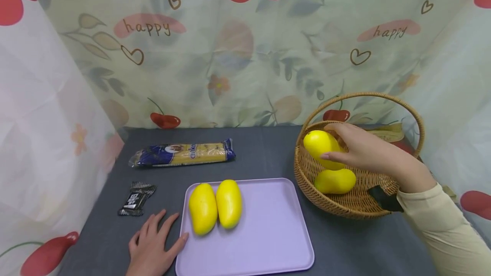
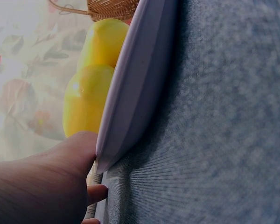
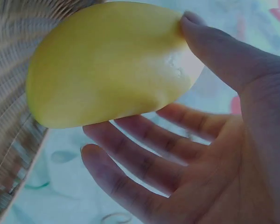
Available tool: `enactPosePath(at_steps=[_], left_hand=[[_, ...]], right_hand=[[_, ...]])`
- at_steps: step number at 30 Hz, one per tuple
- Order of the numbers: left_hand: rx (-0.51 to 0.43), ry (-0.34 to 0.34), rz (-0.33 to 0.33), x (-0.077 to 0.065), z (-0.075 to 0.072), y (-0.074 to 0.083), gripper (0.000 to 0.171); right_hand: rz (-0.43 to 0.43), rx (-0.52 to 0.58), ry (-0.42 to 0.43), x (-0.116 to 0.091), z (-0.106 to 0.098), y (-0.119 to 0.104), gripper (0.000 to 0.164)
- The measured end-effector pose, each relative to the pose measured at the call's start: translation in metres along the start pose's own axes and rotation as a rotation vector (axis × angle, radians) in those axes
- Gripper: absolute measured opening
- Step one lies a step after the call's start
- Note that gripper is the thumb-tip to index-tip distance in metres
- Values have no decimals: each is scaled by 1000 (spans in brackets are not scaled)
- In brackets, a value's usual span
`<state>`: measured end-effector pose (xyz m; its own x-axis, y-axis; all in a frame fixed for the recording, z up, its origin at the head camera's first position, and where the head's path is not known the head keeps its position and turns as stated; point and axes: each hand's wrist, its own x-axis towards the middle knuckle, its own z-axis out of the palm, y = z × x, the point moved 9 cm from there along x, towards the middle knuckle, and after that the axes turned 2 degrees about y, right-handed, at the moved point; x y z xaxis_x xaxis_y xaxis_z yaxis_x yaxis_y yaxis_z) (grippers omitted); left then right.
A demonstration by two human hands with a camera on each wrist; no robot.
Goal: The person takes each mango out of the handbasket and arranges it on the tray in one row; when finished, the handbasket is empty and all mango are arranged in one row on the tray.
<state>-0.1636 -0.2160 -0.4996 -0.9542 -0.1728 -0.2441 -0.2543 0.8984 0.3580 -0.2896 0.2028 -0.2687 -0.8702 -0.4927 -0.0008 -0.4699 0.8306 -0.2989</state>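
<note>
My right hand (image 1: 364, 150) holds a yellow mango (image 1: 319, 143) between thumb and fingers, at the left side of a wicker basket (image 1: 304, 180). In the right wrist view the thumb presses one end of this mango, and the fingertips lie along its other side. A second mango (image 1: 335, 181) lies in the basket just below. Two more mangoes, a left one (image 1: 202, 210) and a right one (image 1: 229, 204), lie side by side on a lilac tray (image 1: 274, 229). My left hand (image 1: 151, 242) rests on the table with fingers spread, its thumb at the tray's left edge.
A blue-and-yellow pack of pasta (image 1: 188, 153) lies at the back left. Nearer, left of the tray, is a small black wrapped packet (image 1: 135, 199). The basket's tall handle (image 1: 368, 94) arches over it. A patterned curtain (image 1: 238, 67) hangs behind the dark table.
</note>
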Motion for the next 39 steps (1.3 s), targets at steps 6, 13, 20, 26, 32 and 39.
enactPosePath(at_steps=[6, 13, 20, 26, 32, 39], left_hand=[[1, 3, 0, 0, 0, 0, 94], [1, 10, 4, -1, 0, -1, 93], [-6, 5, 4, -1, 0, -1, 93], [-4, 4, 5, -2, -1, 0, 92], [1, 5, 10, -2, -2, 1, 92], [2, 1, 12, -1, -1, 0, 93]], right_hand=[[9, 20, 35, -11, 3, -30, 80], [-32, 6, 81, -17, 12, -60, 74], [-28, 26, 89, -19, 36, -81, 71], [-23, 79, 53, -15, 74, -99, 70], [59, 126, 22, -8, 111, -103, 69], [231, 241, 48, 3, 143, -92, 67]])
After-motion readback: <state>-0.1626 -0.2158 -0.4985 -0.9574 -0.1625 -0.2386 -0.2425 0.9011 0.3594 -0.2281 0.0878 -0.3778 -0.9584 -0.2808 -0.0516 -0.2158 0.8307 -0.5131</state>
